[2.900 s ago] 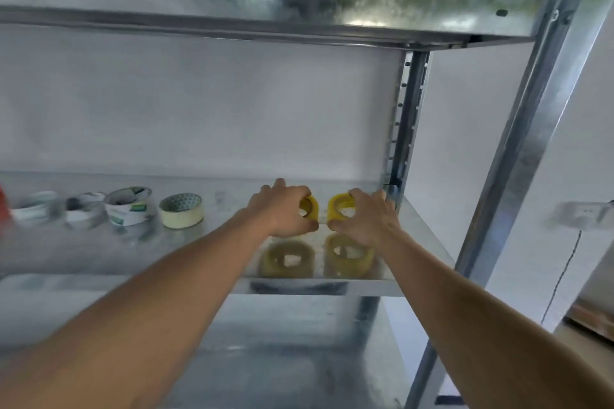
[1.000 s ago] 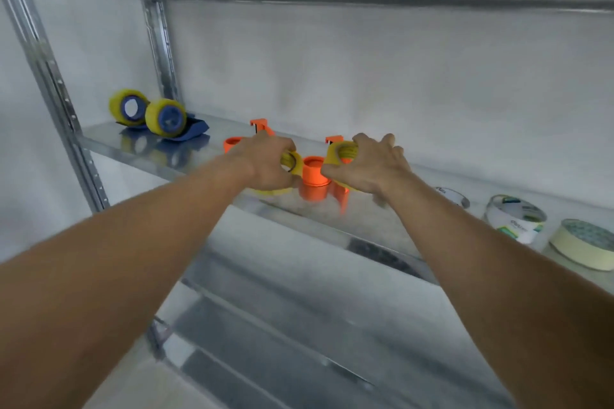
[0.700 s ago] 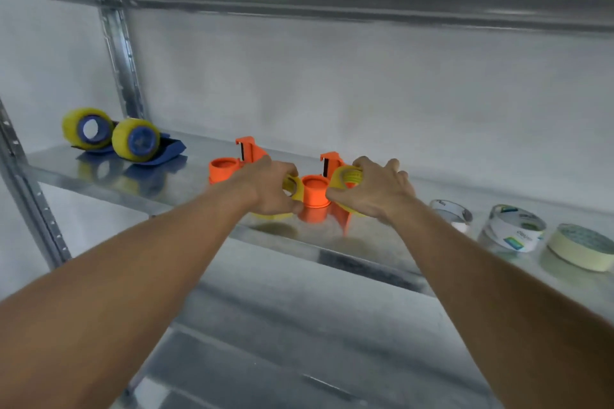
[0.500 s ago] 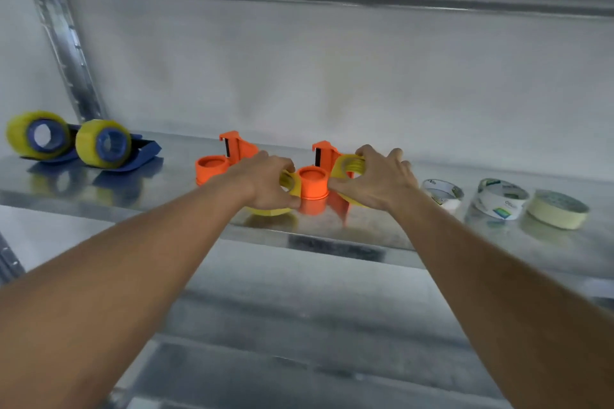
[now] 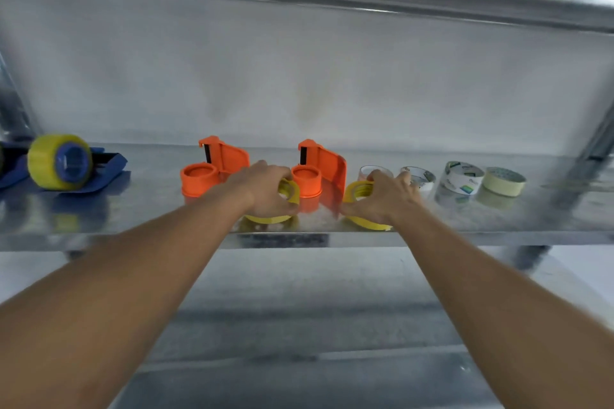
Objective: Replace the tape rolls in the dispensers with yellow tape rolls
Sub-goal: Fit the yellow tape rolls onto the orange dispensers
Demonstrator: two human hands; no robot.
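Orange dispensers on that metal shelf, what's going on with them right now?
A person is loading them. The left hand grips one yellow tape roll between the two orange dispensers, and the right hand grips another yellow roll just right of the second dispenser. Both orange spindles look bare, so neither roll is mounted yet. At left a blue dispenser already carries a yellow roll; the used rolls sit to the right.

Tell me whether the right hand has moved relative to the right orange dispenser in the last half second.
Yes. The right hand, gripping a yellow roll, has shifted rightward, from overlapping the right orange dispenser to beside its right edge.
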